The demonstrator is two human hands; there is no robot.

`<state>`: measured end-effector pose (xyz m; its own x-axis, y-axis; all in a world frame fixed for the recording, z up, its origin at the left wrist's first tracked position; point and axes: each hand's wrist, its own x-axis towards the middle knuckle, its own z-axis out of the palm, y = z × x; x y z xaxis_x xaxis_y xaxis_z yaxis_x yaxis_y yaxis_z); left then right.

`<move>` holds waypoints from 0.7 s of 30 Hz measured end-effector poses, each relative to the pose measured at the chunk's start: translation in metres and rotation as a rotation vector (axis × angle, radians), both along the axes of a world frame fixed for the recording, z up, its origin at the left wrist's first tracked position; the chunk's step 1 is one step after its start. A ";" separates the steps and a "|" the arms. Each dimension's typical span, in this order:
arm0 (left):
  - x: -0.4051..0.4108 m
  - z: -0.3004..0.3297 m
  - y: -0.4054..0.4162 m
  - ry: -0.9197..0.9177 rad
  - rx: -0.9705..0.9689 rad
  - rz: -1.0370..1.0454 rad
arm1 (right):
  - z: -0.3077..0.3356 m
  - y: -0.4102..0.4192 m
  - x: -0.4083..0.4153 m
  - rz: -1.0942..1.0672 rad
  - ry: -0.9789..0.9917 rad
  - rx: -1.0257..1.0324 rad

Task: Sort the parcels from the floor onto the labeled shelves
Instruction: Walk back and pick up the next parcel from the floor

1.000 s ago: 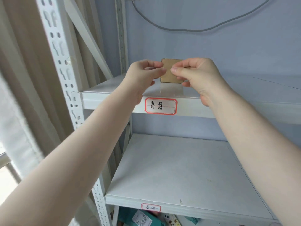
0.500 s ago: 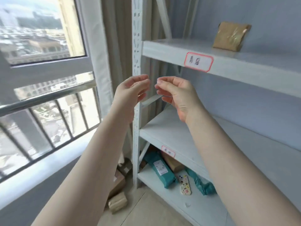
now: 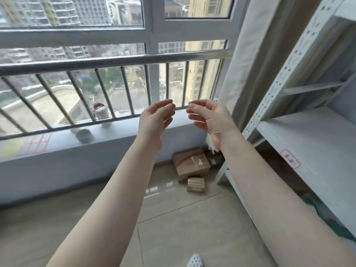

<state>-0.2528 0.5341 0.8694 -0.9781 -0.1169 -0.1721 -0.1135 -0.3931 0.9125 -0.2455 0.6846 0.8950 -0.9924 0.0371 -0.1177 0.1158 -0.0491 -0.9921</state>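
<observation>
My left hand and my right hand are raised side by side in front of the window, fingers curled and apart, holding nothing. Below them on the tiled floor lies a brown cardboard box with red tape, and a small taped brown parcel rests just in front of it. The white metal shelf unit stands at the right; its middle shelf carries a red-bordered label. A teal parcel shows under that shelf, partly hidden.
A window with a metal guard rail fills the far side. On the sill stand a small bowl and a white pot. A beige curtain hangs beside the shelf post. A white shoe tip shows at the bottom.
Both hands let go of the small brown parcel on the top shelf and drew back empty. The view swung left and down from the shelves to the window and floor.
</observation>
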 end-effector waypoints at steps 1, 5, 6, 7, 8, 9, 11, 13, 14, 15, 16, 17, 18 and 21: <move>0.011 -0.006 -0.020 -0.019 -0.003 0.025 | -0.007 -0.021 0.006 0.025 -0.014 -0.001; 0.063 -0.030 -0.102 -0.077 -0.038 0.081 | -0.034 -0.106 0.039 0.121 -0.073 0.013; 0.078 -0.037 -0.122 -0.088 -0.050 0.096 | -0.041 -0.128 0.050 0.145 -0.092 0.018; 0.093 -0.044 -0.142 -0.103 -0.062 0.115 | -0.048 -0.149 0.061 0.167 -0.112 0.023; 0.108 -0.050 -0.162 -0.120 -0.072 0.134 | -0.054 -0.170 0.072 0.190 -0.132 0.029; 0.123 -0.056 -0.180 -0.140 -0.080 0.152 | -0.061 -0.190 0.083 0.216 -0.154 0.035; 0.152 -0.067 -0.215 -0.181 -0.094 0.182 | -0.073 -0.229 0.104 0.273 -0.188 0.048; 0.179 -0.078 -0.247 -0.222 -0.085 0.216 | -0.083 -0.263 0.123 0.331 -0.207 0.060; 0.191 -0.083 -0.261 -0.238 -0.077 0.236 | -0.088 -0.279 0.131 0.362 -0.215 0.066; 0.201 -0.087 -0.274 -0.250 -0.068 0.256 | -0.091 -0.294 0.139 0.393 -0.223 0.071; 0.212 -0.091 -0.286 -0.260 -0.056 0.278 | -0.095 -0.308 0.146 0.425 -0.232 0.075; 0.221 -0.096 -0.296 -0.269 -0.042 0.303 | -0.099 -0.321 0.152 0.458 -0.241 0.080; 0.231 -0.100 -0.305 -0.279 -0.029 0.330 | -0.104 -0.333 0.158 0.491 -0.252 0.090; 0.260 -0.115 -0.329 -0.320 -0.016 0.419 | -0.124 -0.365 0.175 0.587 -0.316 0.127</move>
